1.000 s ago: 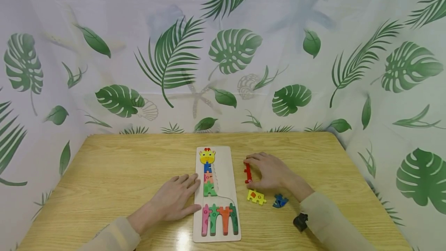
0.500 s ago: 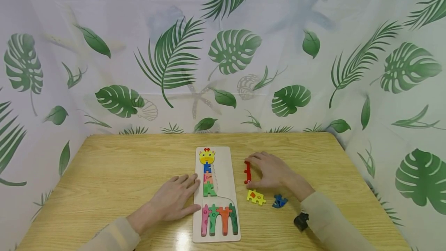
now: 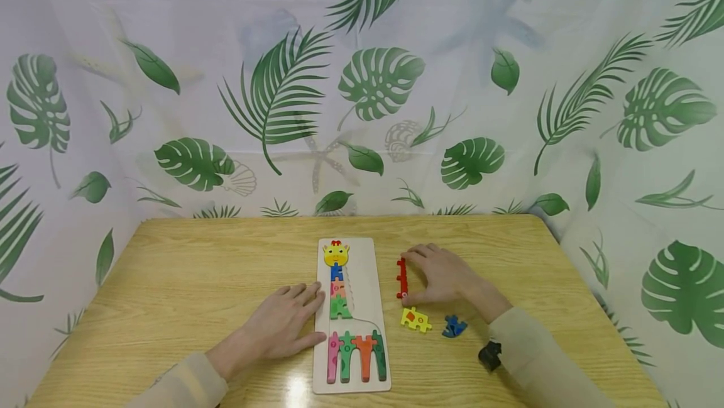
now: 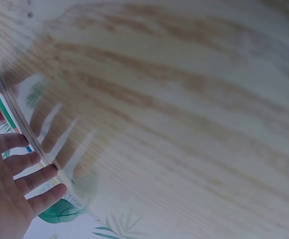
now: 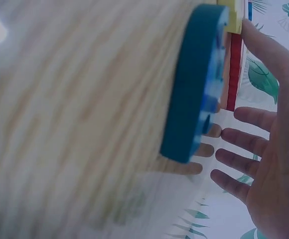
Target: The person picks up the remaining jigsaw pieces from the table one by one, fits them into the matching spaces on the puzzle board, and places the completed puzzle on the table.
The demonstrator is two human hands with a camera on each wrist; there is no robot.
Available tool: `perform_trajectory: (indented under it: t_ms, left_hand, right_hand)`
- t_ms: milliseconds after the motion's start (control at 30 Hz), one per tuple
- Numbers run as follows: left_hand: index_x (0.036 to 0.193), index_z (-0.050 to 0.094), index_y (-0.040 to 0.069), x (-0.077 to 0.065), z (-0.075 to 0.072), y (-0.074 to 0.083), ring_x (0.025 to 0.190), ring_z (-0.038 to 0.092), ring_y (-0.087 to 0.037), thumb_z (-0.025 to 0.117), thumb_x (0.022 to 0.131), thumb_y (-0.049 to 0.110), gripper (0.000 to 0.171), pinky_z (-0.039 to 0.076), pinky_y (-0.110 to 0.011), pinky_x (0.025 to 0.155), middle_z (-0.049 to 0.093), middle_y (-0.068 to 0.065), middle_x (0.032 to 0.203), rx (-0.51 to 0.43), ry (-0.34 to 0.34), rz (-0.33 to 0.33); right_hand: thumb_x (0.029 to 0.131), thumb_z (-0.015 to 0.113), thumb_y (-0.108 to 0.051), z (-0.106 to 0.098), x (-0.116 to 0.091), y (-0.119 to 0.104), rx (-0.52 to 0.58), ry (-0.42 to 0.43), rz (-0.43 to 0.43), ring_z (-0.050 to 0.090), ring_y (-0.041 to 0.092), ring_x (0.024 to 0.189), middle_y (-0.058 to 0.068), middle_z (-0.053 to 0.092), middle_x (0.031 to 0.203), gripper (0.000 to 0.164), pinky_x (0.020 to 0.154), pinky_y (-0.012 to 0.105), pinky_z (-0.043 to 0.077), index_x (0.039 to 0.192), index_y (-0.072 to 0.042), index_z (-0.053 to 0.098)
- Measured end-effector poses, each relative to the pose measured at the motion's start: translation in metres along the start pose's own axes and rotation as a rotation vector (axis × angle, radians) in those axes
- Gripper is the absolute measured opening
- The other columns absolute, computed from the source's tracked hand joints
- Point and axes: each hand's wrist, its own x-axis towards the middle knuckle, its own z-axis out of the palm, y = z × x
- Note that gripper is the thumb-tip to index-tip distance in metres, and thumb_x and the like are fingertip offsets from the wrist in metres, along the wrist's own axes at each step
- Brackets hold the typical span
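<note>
Red piece sits right of the board, long axes roughly parallel, pinched endwise by the nearer right hand. Left hand, fingers straight, touches the board.

Right across the back goes a white cloth, lightly creased, turning down both sides too, and it's green everywhere: a feathery palm frond, a broad split leaf and (look closely, they're pale) a starfish and shell. Below, the tabletop shows yellowish wood grain, a bright glare gleaming nearside.
</note>
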Motion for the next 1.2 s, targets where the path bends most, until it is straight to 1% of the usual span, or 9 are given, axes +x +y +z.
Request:
perform_trajectory:
  t_ms: [200, 533, 700, 900, 1200]
  left_hand:
    - [0.158, 0.05, 0.011, 0.0, 0.001, 0.001, 0.146, 0.055, -0.037, 0.045, 0.104, 0.067, 0.077, 0.05, -0.051, 0.118, 0.048, -0.014, 0.165, -0.005, 0.001, -0.007]
    - [0.158, 0.049, 0.011, -0.001, 0.001, 0.0, 0.146, 0.055, -0.037, 0.046, 0.104, 0.067, 0.077, 0.05, -0.052, 0.118, 0.047, -0.015, 0.165, -0.011, -0.005, -0.012]
    - [0.158, 0.049, 0.011, 0.0, 0.0, 0.0, 0.146, 0.055, -0.037, 0.046, 0.104, 0.067, 0.077, 0.05, -0.052, 0.118, 0.047, -0.015, 0.165, -0.007, -0.004, -0.011]
    - [0.157, 0.05, 0.012, 0.001, 0.001, 0.001, 0.145, 0.055, -0.036, 0.046, 0.104, 0.067, 0.077, 0.05, -0.051, 0.118, 0.048, -0.014, 0.165, 0.004, -0.002, -0.013]
    - [0.157, 0.05, 0.012, 0.001, 0.0, 0.001, 0.145, 0.055, -0.036, 0.046, 0.104, 0.067, 0.077, 0.05, -0.051, 0.118, 0.048, -0.014, 0.165, 0.007, -0.012, -0.014]
  right_hand:
    - [0.077, 0.069, -0.084, 0.004, 0.002, -0.001, -0.026, -0.001, 0.006, 0.051, 0.039, 0.145, 0.013, 0.053, 0.158, 0.108, 0.116, 0.062, 0.048, 0.157, -0.014, 0.05]
    - [0.072, 0.067, -0.091, 0.006, 0.008, -0.005, -0.048, -0.017, 0.032, 0.051, 0.036, 0.144, 0.012, 0.053, 0.156, 0.116, 0.116, 0.06, 0.049, 0.157, -0.014, 0.05]
    - [0.071, 0.068, -0.092, 0.006, 0.011, -0.005, -0.036, -0.03, 0.034, 0.05, 0.038, 0.145, 0.015, 0.051, 0.156, 0.118, 0.117, 0.06, 0.048, 0.157, -0.012, 0.05]
    - [0.071, 0.069, -0.09, 0.008, 0.015, -0.002, -0.02, -0.028, 0.048, 0.05, 0.037, 0.145, 0.015, 0.051, 0.156, 0.117, 0.119, 0.06, 0.047, 0.154, -0.01, 0.051]
    - [0.071, 0.072, -0.087, 0.006, 0.011, -0.005, 0.009, -0.019, 0.062, 0.051, 0.037, 0.145, 0.014, 0.053, 0.156, 0.115, 0.12, 0.058, 0.046, 0.153, -0.009, 0.052]
